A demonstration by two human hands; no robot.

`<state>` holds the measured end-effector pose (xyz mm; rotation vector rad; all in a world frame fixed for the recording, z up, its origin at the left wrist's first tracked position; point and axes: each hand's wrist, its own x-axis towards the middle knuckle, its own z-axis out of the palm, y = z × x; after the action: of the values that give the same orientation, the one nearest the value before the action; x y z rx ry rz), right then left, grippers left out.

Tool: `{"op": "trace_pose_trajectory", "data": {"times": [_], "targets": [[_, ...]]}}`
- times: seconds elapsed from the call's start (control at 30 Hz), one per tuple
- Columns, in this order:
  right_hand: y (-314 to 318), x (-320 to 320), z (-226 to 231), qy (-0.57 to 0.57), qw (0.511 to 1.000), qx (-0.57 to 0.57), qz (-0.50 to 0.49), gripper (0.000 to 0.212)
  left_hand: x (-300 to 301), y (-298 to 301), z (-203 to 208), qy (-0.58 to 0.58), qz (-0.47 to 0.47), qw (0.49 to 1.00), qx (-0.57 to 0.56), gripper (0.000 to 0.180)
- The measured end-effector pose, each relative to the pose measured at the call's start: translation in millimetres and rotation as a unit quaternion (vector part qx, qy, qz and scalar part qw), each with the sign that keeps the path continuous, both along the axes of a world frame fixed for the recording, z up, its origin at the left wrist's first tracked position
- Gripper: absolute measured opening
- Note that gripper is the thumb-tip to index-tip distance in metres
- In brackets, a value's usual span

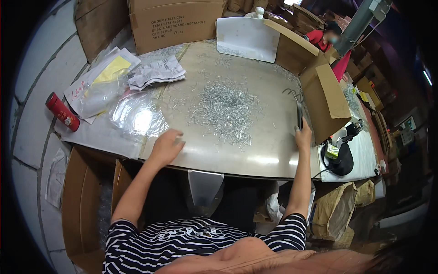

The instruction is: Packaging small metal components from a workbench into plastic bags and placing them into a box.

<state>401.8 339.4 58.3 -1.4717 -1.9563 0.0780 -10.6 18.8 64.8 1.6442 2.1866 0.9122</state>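
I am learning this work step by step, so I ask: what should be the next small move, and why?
Probably bring the dark claw-like tool left toward the heaped metal pieces: the right grip holds the tool, which is apart from the heap, to its right.

- Table [269,141]: a smooth, shiny top with a curved look.
- Small metal pieces [226,107]: a loose heap mid-table, strays scattered around it.
- Clear plastic [139,116]: left of the heap.
- Crumpled printed paper [159,73]: just beyond the plastic.
- Red bottle [62,112]: near the left edge.
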Motion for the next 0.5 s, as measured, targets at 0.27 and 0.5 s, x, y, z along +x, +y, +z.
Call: {"op": "trace_pose_trajectory", "data": {"times": [0.27, 0.5], "targets": [[-17.2, -0.2, 18.5, -0.186, 0.979, -0.049, -0.072, 0.060, -27.3, 198.5, 21.6, 0.043, -0.200, 0.979, -0.025, 0.103], [-68.9, -155.2, 16.9, -0.095, 0.914, -0.233, 0.319, 0.099, -20.3, 265.6, -1.1, 0.155, -0.253, 0.942, -0.158, 0.105]]}}
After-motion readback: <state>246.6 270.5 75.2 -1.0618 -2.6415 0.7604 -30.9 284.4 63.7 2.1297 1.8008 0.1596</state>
